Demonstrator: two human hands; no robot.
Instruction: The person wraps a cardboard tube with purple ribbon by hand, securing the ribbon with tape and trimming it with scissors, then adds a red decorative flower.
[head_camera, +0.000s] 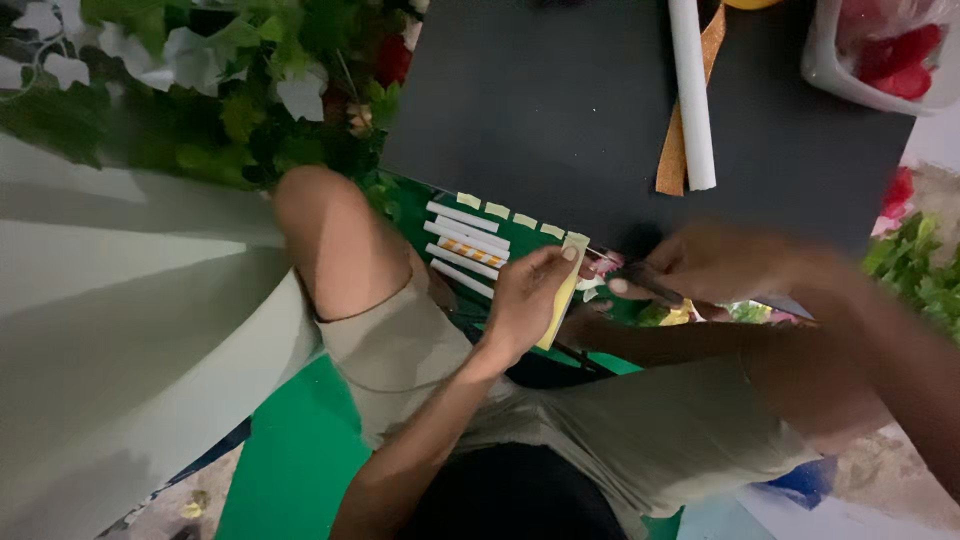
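My left hand (527, 295) grips a pale yellow paper strip (566, 290) over my lap. My right hand (715, 265) is blurred and closed on dark scissors (640, 278), whose tip meets the strip's upper end. Just beyond the strip, small cut yellow pieces (510, 213) lie in a row on a green sheet (300, 450), beside several white sticks (465, 240), one banded in orange.
A large black board (560, 100) lies ahead with a white rolled tube (690, 90) and a gold glitter ribbon (680, 150) on it. Green leaves with white flowers (200, 80) fill the upper left. A clear container of red petals (880, 50) stands upper right.
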